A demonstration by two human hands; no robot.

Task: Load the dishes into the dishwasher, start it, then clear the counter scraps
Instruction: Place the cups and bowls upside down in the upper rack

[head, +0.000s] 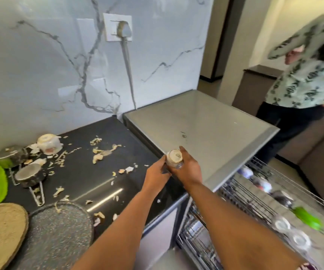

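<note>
Both hands (173, 168) grip cup (174, 160); scraps (98, 151) litter counter (83, 172) left.

Both hands meet over the corner where the dark worktop (83, 168) joins the grey dishwasher top (206, 121). The left hand (156, 175) and right hand (188, 169) hold a small cup (173, 159) upside down between them, its base showing. Peel scraps (98, 152) litter the worktop beside an overturned white cup (49, 143). The pulled-out rack (270, 209) carries dishes, blurred. Another person (303, 78) stands beyond.
</note>
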